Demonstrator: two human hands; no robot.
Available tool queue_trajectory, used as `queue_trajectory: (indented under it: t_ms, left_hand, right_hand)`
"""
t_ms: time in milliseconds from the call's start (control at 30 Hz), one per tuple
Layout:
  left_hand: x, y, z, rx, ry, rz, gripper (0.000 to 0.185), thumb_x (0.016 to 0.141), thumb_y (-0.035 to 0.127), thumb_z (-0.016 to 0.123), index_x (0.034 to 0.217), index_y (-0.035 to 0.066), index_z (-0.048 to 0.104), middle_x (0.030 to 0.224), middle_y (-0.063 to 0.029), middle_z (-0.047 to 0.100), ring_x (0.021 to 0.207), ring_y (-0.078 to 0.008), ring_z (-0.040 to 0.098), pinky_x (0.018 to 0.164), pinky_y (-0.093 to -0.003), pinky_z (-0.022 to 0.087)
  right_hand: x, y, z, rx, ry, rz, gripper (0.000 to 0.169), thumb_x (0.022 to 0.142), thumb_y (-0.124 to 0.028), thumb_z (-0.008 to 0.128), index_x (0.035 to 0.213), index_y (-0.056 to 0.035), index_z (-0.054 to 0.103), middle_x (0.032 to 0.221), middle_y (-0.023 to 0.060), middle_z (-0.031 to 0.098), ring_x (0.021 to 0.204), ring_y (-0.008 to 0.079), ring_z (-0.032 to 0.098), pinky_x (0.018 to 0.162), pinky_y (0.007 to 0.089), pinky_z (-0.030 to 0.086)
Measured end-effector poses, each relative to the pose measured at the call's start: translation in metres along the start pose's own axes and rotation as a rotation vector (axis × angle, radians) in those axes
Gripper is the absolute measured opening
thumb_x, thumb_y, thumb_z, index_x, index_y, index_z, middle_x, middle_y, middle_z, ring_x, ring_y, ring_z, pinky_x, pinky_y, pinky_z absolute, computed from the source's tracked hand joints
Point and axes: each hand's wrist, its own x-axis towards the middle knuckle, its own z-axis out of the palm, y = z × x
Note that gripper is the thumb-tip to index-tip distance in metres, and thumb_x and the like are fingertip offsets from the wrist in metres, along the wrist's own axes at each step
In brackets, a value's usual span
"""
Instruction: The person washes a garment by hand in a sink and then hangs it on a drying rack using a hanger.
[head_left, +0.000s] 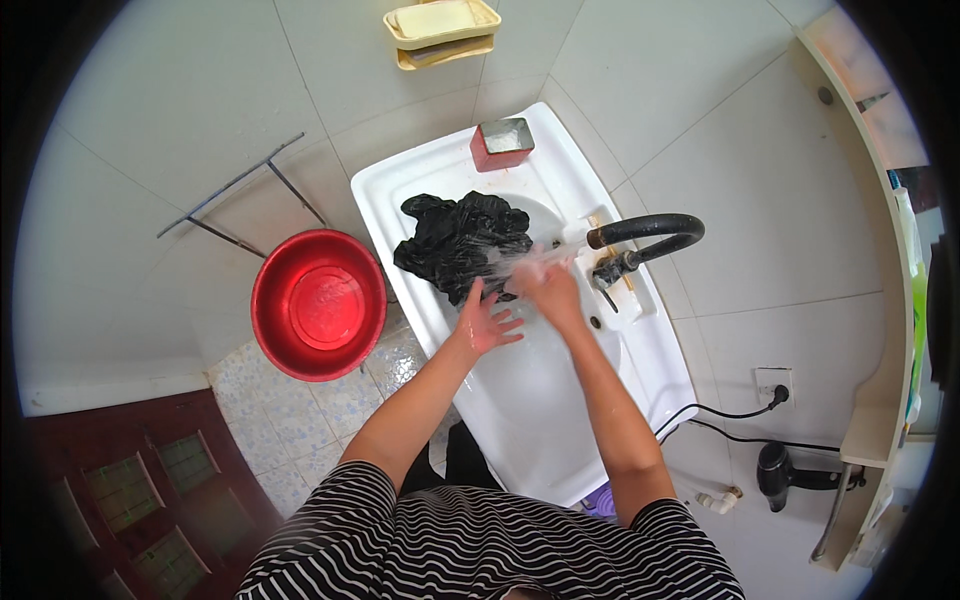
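Water runs from the black curved faucet (664, 229) over my right hand (546, 281), which is partly hidden by the spray. That hand appears to hold nothing, though its fingers are blurred. My left hand (489, 322) is spread over the white sink (525, 390), its palm turned toward the stream and nothing in it. Just beyond both hands lies a crumpled, wet black cloth (465, 240), resting on the basin's far left part and its rim. Some of the spray lands on the cloth.
A red plastic basin (322, 304) stands left of the sink, near a metal wall rack (229, 184). An open red box (501, 150) with white powder sits on the sink's far corner. On the right are a hair dryer (780, 476), a plugged-in cord (739, 411) and a shelf (874, 427).
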Motion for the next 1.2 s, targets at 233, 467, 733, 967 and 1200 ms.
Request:
queue_trajectory:
  t_ms: [233,467,733,967,1200]
  left_hand:
    - [0.041,-0.002,-0.004,0.001,-0.538,0.378,0.041,0.09,0.027,0.042,0.124,0.005,0.041,0.12,-0.0123,0.048,0.112,-0.0225,0.045,0.093,-0.0348,0.039]
    - [0.053,0.021,0.013,-0.03,-0.293,0.402,0.026,0.088,0.024,0.041,0.103,0.009,0.056,0.103,-0.0044,0.059,0.089,-0.0178,0.057,0.073,-0.0305,0.048]
    - [0.032,-0.027,0.031,-0.134,-0.24,0.249,0.022,0.085,0.023,0.046,0.101,0.011,0.057,0.091,-0.003,0.058,0.082,-0.0181,0.056,0.062,-0.0294,0.045]
    - [0.051,0.004,0.004,-0.125,-0.313,0.32,0.022,0.088,0.026,0.044,0.093,0.008,0.056,0.092,-0.0049,0.059,0.084,-0.0201,0.057,0.073,-0.0336,0.048]
    - [0.019,-0.005,0.034,0.219,-0.16,0.583,0.027,0.08,0.011,0.047,0.106,0.008,0.051,0.099,-0.0058,0.054,0.089,-0.0203,0.052,0.074,-0.034,0.043]
  right_hand:
    - [-0.033,-0.028,0.047,-0.301,0.291,-0.464,0.021,0.069,-0.023,0.064,0.076,-0.0034,0.058,0.08,0.0159,0.058,0.076,0.0321,0.056,0.069,0.0373,0.044]
    - [0.013,-0.005,0.062,0.066,0.544,-0.483,0.025,0.071,-0.025,0.062,0.073,-0.0012,0.054,0.078,0.0185,0.058,0.073,0.0348,0.055,0.067,0.0415,0.043]
    - [0.027,0.0,0.027,0.079,0.363,0.062,0.018,0.074,-0.018,0.053,0.069,-0.0016,0.057,0.077,0.0182,0.059,0.073,0.0349,0.055,0.066,0.0418,0.042]
    - [-0.016,-0.015,0.072,-0.088,0.45,-0.432,0.02,0.066,-0.018,0.066,0.075,-0.0023,0.059,0.076,0.0148,0.057,0.073,0.0294,0.056,0.065,0.0361,0.044]
    - [0.023,0.035,-0.004,0.719,0.044,0.546,0.042,0.075,-0.022,0.06,0.112,-0.0039,0.051,0.104,0.0164,0.057,0.085,0.03,0.058,0.071,0.0403,0.047]
